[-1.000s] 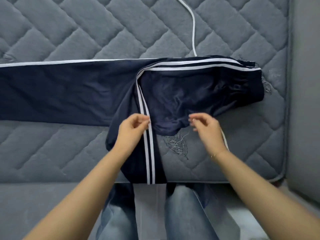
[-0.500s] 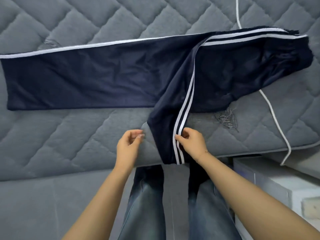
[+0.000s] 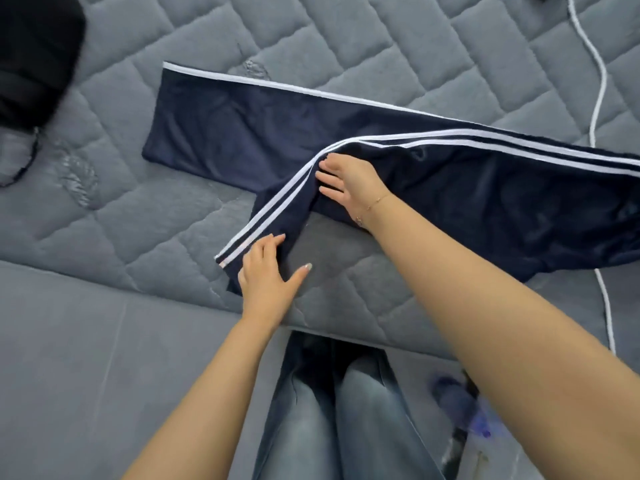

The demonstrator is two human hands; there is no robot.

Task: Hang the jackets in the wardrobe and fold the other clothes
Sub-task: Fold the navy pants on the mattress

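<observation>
In the head view, dark track pants (image 3: 346,140) lie spread on the mattress (image 3: 415,46), one leg bent toward the person. The left hand (image 3: 268,271) and right hand (image 3: 349,188) press flat on it, fingers straight, gripping nothing. This looks like the folding step; next the bent leg needs laying over the other.

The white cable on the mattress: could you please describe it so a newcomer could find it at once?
Start from the grey quilted mattress and look to its right side. There a thin white cable snakes down past the navy track pants. Unlike the pants' flat white stripes, it is a loose round cord lying on the quilting.
</observation>
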